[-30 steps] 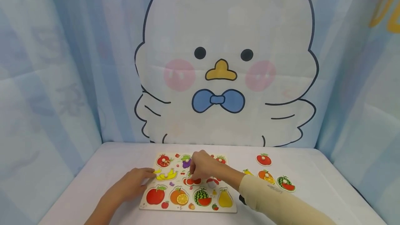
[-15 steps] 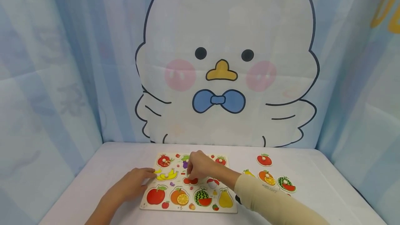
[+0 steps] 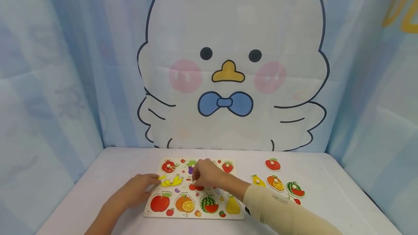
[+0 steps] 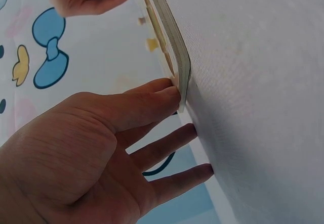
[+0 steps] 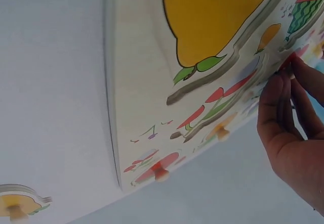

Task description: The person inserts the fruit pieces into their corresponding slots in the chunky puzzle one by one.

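Note:
My left hand (image 3: 135, 189) rests at the left edge of a wooden fruit puzzle board (image 3: 191, 216), beside the banana piece (image 3: 172, 181). In the left wrist view its thumb and forefinger touch the board's edge (image 4: 178, 62), while the other fingers stretch out with their tips close to the white tabletop. My right hand (image 3: 207, 174) reaches over the board's middle. Its thumb and fingertips pinch the knob of a red fruit puzzle piece (image 5: 287, 62), low over the board's surface. The fingers hide part of this piece.
Knobbed pomegranate (image 3: 168, 166) and strawberry (image 3: 227, 167) pieces sit in the board's back row. Right of the board lie loose pieces: a red fruit (image 3: 272, 164), a yellow one (image 3: 258, 180), an orange (image 3: 275, 183), a watermelon (image 3: 295, 189) and a small red one (image 3: 296, 201).
My right hand has shifted slightly left over the board, with the red piece still pinched. The left hand stays at the board's edge. The head view has moved a little.

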### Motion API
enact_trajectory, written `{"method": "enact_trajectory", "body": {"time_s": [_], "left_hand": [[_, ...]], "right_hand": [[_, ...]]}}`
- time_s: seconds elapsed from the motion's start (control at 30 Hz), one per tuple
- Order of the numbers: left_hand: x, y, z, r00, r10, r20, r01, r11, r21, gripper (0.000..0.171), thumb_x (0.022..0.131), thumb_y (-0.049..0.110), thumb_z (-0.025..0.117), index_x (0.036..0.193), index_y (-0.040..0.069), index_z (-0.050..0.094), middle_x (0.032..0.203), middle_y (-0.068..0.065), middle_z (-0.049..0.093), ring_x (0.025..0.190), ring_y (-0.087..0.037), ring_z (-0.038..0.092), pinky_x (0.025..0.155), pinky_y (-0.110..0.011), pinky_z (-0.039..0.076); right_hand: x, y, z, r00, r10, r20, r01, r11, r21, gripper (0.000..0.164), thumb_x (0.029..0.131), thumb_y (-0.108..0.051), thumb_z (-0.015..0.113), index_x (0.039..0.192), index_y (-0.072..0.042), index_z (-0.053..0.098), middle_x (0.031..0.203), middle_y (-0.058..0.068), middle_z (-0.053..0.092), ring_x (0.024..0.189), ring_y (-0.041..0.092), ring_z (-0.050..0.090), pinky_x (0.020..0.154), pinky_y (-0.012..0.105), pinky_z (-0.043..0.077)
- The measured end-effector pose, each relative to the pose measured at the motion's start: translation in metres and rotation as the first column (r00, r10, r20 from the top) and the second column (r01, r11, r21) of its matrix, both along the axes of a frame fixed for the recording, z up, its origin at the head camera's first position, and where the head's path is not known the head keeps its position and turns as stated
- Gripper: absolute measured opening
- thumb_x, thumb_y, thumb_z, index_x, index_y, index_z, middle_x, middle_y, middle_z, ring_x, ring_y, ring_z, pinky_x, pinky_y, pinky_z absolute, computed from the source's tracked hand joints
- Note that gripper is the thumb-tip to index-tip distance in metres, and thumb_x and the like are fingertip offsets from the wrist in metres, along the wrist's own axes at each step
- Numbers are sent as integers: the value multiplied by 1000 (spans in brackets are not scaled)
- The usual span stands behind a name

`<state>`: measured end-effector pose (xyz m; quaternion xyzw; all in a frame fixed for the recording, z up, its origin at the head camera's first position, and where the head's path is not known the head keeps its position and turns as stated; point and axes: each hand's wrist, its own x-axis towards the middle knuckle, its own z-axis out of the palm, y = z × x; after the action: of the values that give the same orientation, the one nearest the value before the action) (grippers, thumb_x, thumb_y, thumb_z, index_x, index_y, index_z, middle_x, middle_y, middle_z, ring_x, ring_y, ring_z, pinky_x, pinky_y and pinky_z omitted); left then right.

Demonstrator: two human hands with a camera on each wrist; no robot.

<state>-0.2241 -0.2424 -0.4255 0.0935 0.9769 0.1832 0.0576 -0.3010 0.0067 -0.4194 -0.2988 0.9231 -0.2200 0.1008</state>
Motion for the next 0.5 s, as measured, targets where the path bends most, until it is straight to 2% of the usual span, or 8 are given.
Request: {"method": "enact_trajectory", "body": {"time_s": [0.17,0.33,0.5], "left_hand": [[1,-1,-1,1000,12,12,-12,1000,1,36,81,6,73,116,12,69,129,-7,60,123,-35,50,101,-57,41],[-1,0,-2,1000,1,18,-1,1000,-11,37,80,7,74,116,12,69,129,-7,60,123,-35,50,100,-57,42],[-3,0,-3,1000,1,16,-1,1000,-19,36,80,8,75,116,13,69,129,-6,60,123,-34,51,99,-57,43]], "right_hand": [[0,2,-2,1000,18,0,-18,1000,-17,8,79,-13,78,77,-16,71,67,-10,59,61,5,53,55,17,48],[0,9,-3,999,16,52,-14,999,-41,5,81,-13,76,83,-16,74,70,-13,62,65,4,56,60,16,50],[-3,16,0,997,68,46,-65,996,-64,13,84,-10,73,94,-17,76,79,-11,66,71,2,58,65,15,51]]}}
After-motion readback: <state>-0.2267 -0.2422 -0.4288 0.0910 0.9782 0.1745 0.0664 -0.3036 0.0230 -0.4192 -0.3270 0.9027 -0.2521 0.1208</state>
